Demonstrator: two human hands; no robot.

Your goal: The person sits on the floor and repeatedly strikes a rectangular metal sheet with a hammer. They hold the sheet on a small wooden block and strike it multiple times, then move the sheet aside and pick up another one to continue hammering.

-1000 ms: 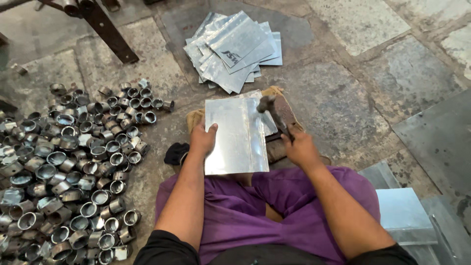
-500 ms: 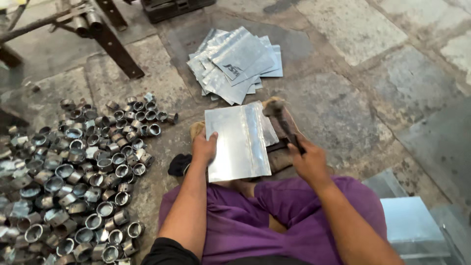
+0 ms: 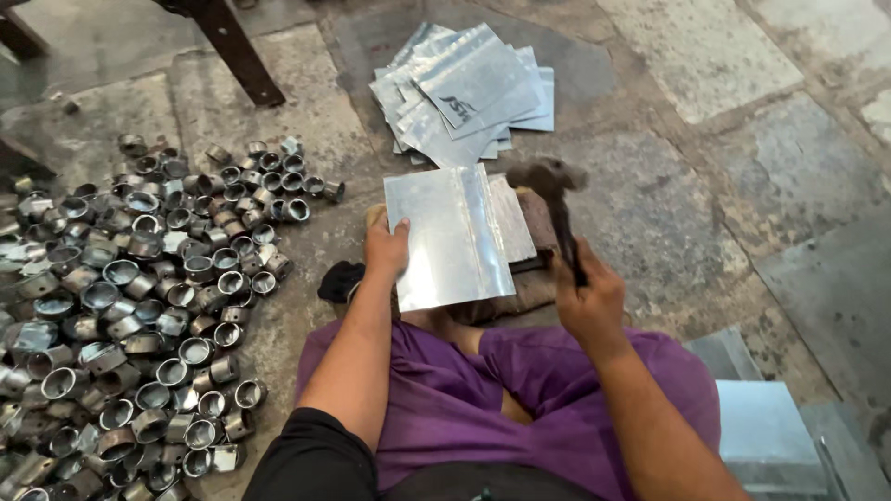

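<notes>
My left hand presses on the left edge of a shiny rectangular metal sheet that lies over a block in front of my knees. In my right hand I grip the handle of a dark hammer; its head is raised just right of the sheet's far edge. A second, duller sheet pokes out beneath the shiny one on the right. My legs in purple cloth are folded below.
A big heap of short metal rings covers the floor at left. A stack of cut sheets lies farther ahead. More flat sheets sit at lower right. Dark bench legs stand at upper left. Stone floor all round.
The hammer has swung from lying over the sheet's right side to standing up with its head lifted. My left hand stays on the sheet's left edge.
</notes>
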